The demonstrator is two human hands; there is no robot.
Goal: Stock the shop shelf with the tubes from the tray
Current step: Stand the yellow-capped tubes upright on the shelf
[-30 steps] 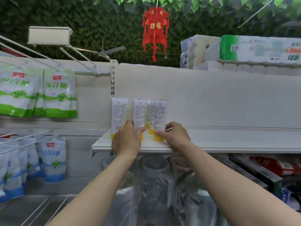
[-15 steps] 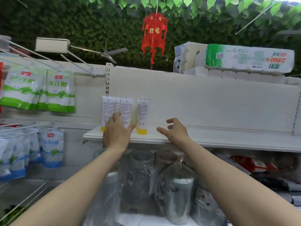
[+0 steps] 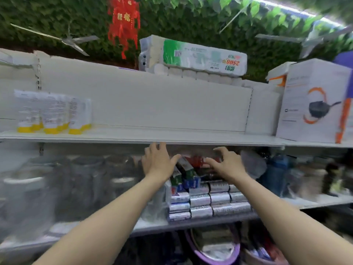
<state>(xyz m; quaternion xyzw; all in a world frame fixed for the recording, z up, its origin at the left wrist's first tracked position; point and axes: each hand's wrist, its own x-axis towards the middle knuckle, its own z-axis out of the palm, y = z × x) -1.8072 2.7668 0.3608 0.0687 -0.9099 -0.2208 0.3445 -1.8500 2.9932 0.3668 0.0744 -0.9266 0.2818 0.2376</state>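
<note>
White metal forms the shelf [image 3: 172,136], and its front edge runs straight across the view from left to right. At the far left of the board stand the tubes [image 3: 51,111] — white bodies, yellow caps down, upright and packed close together by the back panel. Blur keeps their number uncertain. From the tubes rightward, open board stretches a long way to a white box printed with a pan [image 3: 313,100] at the right end. On top of the back panel sits a pack of toilet rolls [image 3: 200,58], and a red paper lantern [image 3: 124,22] hangs to its left.

Both hands are below the shelf's front edge, well apart from the tubes. The left hand [image 3: 158,161] shows its back to the camera, fingers spread and nearly straight, with the fingertips up at the underside of the edge. Whether they touch it cannot be told. The right hand [image 3: 225,163], near it on the right, is palm down with fingers loosely spread and slightly bent — neither hand holds anything. The forearms reach in from the near bottom corners.

Behind the hands, on the lower shelf, lie stacked cartons [image 3: 210,199]. To their left stand plastic-wrapped containers [image 3: 76,178], blurred. A purple basin [image 3: 214,253] shows beneath, near the bottom.
</note>
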